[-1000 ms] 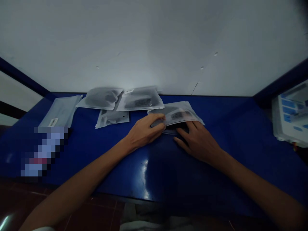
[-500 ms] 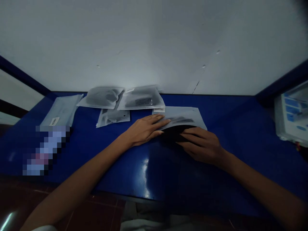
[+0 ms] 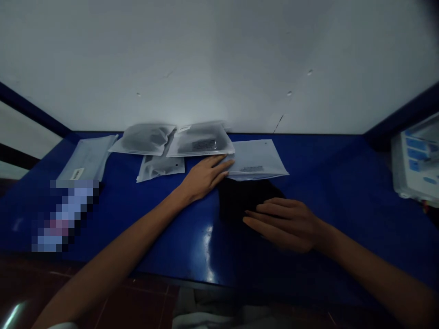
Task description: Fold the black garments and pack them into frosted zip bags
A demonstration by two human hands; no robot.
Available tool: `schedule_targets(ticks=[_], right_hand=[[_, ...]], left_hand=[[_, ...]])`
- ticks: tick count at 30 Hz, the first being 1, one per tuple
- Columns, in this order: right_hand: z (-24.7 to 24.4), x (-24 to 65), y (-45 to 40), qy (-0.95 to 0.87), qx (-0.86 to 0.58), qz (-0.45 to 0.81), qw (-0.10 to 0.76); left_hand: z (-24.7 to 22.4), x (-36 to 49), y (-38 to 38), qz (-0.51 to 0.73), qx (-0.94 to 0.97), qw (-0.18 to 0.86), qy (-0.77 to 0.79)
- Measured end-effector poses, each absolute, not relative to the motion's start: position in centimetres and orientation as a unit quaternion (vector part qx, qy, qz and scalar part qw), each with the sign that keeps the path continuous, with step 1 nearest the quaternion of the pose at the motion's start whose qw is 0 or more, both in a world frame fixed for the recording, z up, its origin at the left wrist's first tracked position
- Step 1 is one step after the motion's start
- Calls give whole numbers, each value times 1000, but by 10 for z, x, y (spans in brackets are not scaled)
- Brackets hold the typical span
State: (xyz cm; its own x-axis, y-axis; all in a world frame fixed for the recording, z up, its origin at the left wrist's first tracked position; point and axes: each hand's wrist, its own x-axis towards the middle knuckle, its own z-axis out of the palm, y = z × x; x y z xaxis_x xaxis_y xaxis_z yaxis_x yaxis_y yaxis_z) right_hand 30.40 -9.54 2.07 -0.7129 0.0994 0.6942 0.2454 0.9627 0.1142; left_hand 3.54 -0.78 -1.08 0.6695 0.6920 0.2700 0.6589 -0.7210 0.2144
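Observation:
A frosted plastic bag [image 3: 257, 157] lies flat on the blue table, right of the middle. My left hand [image 3: 207, 176] rests on its left edge with the fingers spread. Just in front of the bag is a black cloth-like item [image 3: 236, 201], dark against the table. On that item lies my right hand [image 3: 288, 221], its fingers closed on the black material; the thumb is hard to see.
Two filled frosted bags [image 3: 146, 138] [image 3: 202, 139] lie at the back, over a smaller bag [image 3: 159, 168]. Farther left are another bag [image 3: 85, 157] and a blurred-out item [image 3: 68, 217]. A clear plastic box [image 3: 416, 164] stands at the right, and a pale wall [image 3: 212, 59] rises behind.
My right hand has moved toward me with the black item, which now lies out in front of the bag. The bag looks flatter and sits slightly farther back. My left hand has shifted back slightly.

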Motion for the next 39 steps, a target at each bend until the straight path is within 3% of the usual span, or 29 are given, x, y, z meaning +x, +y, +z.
schedule_targets(ticks=[11,19,23,25,28,32,35,39], right_hand=[[13,303,-99,-927,-147,-132,319],[14,307,-98,-947,-146,-104,265],[17,307,-103,-954,-131,-20,269],[19,307,-104,-942,-137,25,306],[18,303,-101,-895,-254,35,366],[8,302,-93,-855,-413,49,309],[2,304,-90,-856,-428,94,274],[9,304,-94,-858,-367,102,346]], left_hand=[[-17,36,-12,224,877,-43,422],[-6,37,-11,135,914,0,383],[-5,32,-7,81,918,46,385],[-5,30,-6,104,917,61,379],[-6,28,-6,183,913,76,355],[-4,29,-9,269,905,60,324],[-1,32,-13,290,911,47,288],[5,36,-20,306,911,115,250]])
